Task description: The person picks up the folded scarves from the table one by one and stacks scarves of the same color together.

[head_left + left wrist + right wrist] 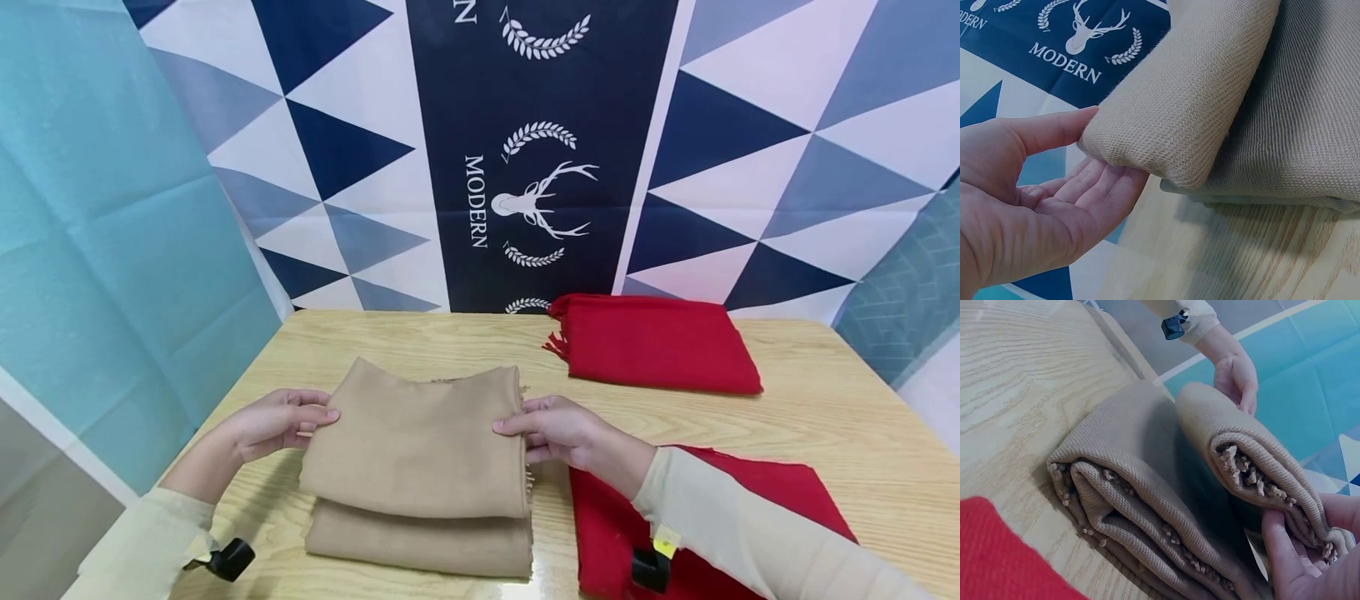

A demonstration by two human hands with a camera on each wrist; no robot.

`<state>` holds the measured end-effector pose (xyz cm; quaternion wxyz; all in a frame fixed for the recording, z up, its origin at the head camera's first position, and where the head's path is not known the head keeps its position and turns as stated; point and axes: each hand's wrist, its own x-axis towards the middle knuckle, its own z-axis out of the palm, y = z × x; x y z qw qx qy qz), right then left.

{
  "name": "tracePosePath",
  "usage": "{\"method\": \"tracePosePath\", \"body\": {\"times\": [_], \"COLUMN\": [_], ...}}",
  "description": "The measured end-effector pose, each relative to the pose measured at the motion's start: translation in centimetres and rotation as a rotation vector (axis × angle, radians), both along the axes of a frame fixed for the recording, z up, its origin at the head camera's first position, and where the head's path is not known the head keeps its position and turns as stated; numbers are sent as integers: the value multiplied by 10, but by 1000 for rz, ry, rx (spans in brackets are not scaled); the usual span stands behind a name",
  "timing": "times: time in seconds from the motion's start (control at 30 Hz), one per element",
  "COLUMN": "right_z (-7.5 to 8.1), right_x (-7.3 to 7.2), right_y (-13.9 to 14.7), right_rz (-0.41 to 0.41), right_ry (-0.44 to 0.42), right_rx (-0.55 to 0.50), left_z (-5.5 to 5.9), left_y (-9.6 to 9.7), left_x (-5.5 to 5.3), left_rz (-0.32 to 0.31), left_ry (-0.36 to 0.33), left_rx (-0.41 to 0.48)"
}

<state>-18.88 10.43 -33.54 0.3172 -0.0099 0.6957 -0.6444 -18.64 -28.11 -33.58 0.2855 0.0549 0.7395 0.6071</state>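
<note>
A folded tan scarf (420, 442) is lifted between my two hands, over a flat tan folded layer (420, 540) on the table. My left hand (277, 423) pinches its left edge, thumb on top and fingers beneath, as the left wrist view shows with the folded edge (1166, 119). My right hand (564, 435) grips the opposite edge, thumb on the front. In the right wrist view, knotted fringe (1247, 472) shows inside the lifted fold, and the lower layer (1129, 475) rests on the wood. I cannot tell whether the two tan parts are one scarf.
A folded red scarf (656, 346) with fringe lies at the back right of the wooden table (862, 417). Another red cloth (780, 492) lies at the front right, under my right forearm. A patterned curtain (360, 167) hangs behind the table.
</note>
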Motion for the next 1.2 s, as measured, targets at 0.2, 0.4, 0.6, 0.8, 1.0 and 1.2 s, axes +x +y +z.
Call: {"method": "tracePosePath", "body": {"times": [0.2, 0.4, 0.6, 0.8, 1.0, 1.2], "right_z": [1, 1, 1, 0, -3, -13], "right_x": [3, 6, 9, 12, 14, 18], "right_y": [0, 2, 2, 4, 6, 6], "right_rz": [0, 8, 11, 22, 20, 15], "right_ry": [0, -3, -4, -1, -12, -17], "right_rx": [-6, -11, -18, -23, -26, -34], "left_z": [2, 3, 2, 2, 3, -4], "left_y": [0, 1, 1, 2, 3, 3], "left_x": [2, 5, 8, 10, 14, 20], "left_rz": [-7, -10, -9, -12, -17, -4], "left_ry": [3, -2, -3, -1, 3, 8], "left_rx": [12, 15, 28, 25, 12, -2]}}
